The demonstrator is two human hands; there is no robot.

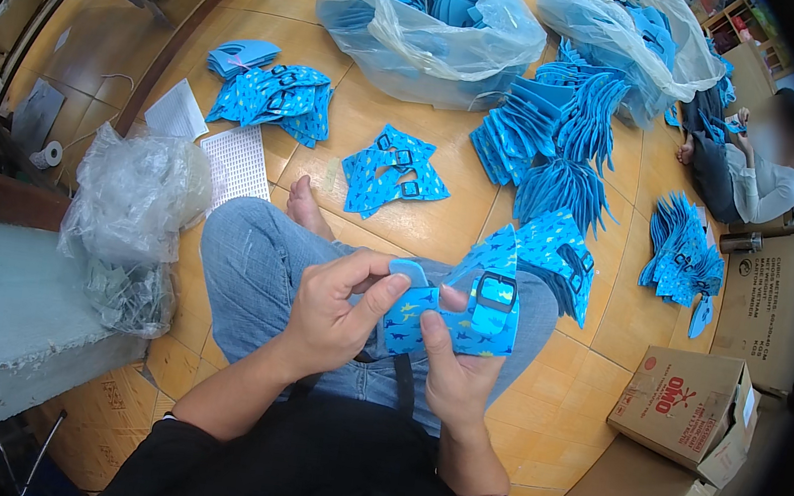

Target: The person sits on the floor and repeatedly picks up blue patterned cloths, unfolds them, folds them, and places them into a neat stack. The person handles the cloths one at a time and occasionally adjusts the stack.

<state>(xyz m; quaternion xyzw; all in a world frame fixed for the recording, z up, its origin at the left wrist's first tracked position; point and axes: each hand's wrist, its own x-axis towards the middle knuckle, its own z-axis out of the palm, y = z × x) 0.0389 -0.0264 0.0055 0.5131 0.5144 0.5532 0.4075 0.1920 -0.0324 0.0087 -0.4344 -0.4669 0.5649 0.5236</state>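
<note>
Above the jeans-clad lap (257, 280), the left hand (337, 308) pinches one edge of the blue patterned piece (410, 323) and the right hand (462, 382) clasps its buckled side, thumb on top, seemingly to steady it between them.

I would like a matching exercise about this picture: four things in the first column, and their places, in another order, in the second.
Things:
1. Buckled blue piece
2. Translucent bags
3. White roll
4. Carton with red print

Places:
a. Far left of the picture
b. Lower right
c. In the left hand and right hand
d. At the top, holding blue pieces

Pairs: 1-c, 2-d, 3-a, 4-b
</note>
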